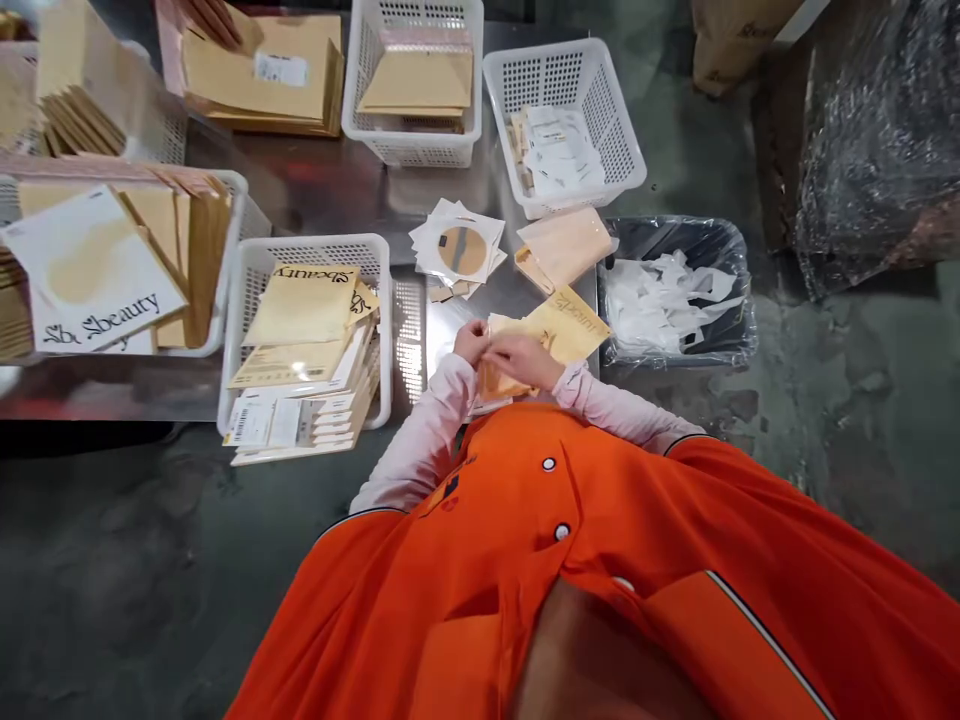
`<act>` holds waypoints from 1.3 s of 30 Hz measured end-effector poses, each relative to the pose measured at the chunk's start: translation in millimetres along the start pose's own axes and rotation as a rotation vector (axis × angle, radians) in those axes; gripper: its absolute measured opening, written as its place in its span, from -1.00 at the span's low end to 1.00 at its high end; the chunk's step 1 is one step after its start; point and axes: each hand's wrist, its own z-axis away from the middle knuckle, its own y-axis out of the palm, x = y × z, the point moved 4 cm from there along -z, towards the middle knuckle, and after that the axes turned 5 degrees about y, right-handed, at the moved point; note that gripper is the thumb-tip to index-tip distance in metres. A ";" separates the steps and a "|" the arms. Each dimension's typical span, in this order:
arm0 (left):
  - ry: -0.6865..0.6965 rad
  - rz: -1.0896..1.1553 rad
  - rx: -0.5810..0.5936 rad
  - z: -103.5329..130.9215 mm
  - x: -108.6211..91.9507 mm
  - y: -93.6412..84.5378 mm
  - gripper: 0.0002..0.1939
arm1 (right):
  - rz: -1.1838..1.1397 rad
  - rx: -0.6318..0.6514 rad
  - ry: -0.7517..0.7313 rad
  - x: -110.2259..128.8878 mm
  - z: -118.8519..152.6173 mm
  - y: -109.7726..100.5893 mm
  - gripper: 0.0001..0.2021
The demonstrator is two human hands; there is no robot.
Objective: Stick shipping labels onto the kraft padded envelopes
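Both hands meet at the centre of the steel bench [315, 190]: the left hand [471, 341] and right hand [525, 358] pinch a tan printed paper envelope [564, 328] between them. At nine o'clock of the hands stands a white plastic basket [379, 300] stacked with tan packets. At three o'clock sits a black-lined bin [675, 240] of white paper scraps. At twelve o'clock lies a small pile of round-windowed white sleeves [459, 245].

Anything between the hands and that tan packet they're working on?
Nothing visible. The left hand and right hand are both already on the tan packet at the near table edge, fingers meeting over its left end. The stack of white sleeves lies farther back, clear of them.
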 end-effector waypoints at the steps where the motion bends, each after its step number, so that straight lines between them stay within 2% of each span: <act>1: -0.010 -0.029 0.053 0.6 -2.2 0.8 -0.60 | -0.018 -0.053 0.033 -10.7 -7.5 -12.0 -0.84; 3: -0.049 -0.060 0.160 3.0 -6.7 0.0 -0.61 | -0.128 -0.084 0.104 -34.8 -21.9 -31.4 -0.81; 5: -0.092 -0.091 0.267 5.8 -11.2 -2.6 -0.62 | -0.326 0.023 0.118 -52.6 -30.5 -35.9 -0.78; 7: -0.132 -0.151 0.378 8.5 -13.9 -5.5 -0.63 | -0.516 0.163 0.071 -58.8 -30.4 -27.3 -0.73; 9: -0.150 -0.269 0.425 10.1 -14.4 -9.9 -0.67 | -0.624 0.200 0.039 -58.5 -25.3 -13.7 -0.69; 12: -0.071 -0.535 0.275 8.5 -17.8 -21.7 -0.73 | -0.632 0.104 0.075 -57.1 -18.9 4.2 -0.68; 14: -0.026 -0.604 0.205 7.8 -22.4 -26.6 -0.73 | -0.611 -0.006 0.121 -57.5 -18.3 9.7 -0.68; 16: -0.032 -0.490 0.247 8.1 -27.5 -25.3 -0.75 | -0.612 -0.074 0.161 -57.0 -19.7 12.9 -0.69; 18: -0.037 -0.340 0.289 9.2 -34.9 -21.1 -0.65 | -0.634 -0.089 0.180 -54.4 -21.4 16.1 -0.71; 20: -0.001 -0.367 0.263 10.8 -43.7 -18.9 -0.58 | -0.656 -0.120 0.185 -51.9 -21.3 16.9 -0.76; 22: 0.050 -0.556 0.205 13.5 -52.0 -21.5 -0.67 | -0.667 -0.201 0.199 -53.5 -18.9 11.6 -0.79; 25: 0.053 -0.799 0.152 21.0 -60.5 -35.8 -0.85 | -0.659 -0.381 0.250 -65.4 -14.8 -10.4 -0.80; 28: 0.012 -0.691 0.197 32.1 -63.1 -45.8 -0.84 | -0.604 -0.492 0.263 -67.9 -19.6 -35.0 -0.83; 30: 0.023 -0.518 0.181 37.4 -65.6 -45.1 -0.74 | -0.569 -0.471 0.221 -53.5 -30.0 -43.0 -0.84; 32: 0.033 -0.446 0.077 38.0 -70.7 -47.9 -0.81 | -0.554 -0.408 0.136 -30.4 -43.8 -45.8 -0.83; 34: 0.038 -0.473 -0.069 35.0 -82.0 -64.4 -0.94 | -0.521 -0.411 0.049 -12.2 -56.3 -50.5 -0.78; 36: 0.064 -0.513 -0.278 32.2 -102.1 -103.1 -0.95 | -0.461 -0.454 0.033 -11.1 -64.3 -57.1 -0.69; 37: 0.071 -0.536 -0.428 33.0 -114.3 -131.3 -0.90 | -0.432 -0.450 0.067 -18.2 -66.3 -58.9 -0.66; 38: 0.093 -0.582 -0.645 37.2 -128.5 -164.5 -0.83 | -0.409 -0.416 0.127 -29.7 -66.8 -58.7 -0.66; 39: 0.101 -0.602 -0.751 41.1 -140.6 -195.6 -0.70 | -0.393 -0.358 0.196 -44.0 -65.5 -56.3 -0.69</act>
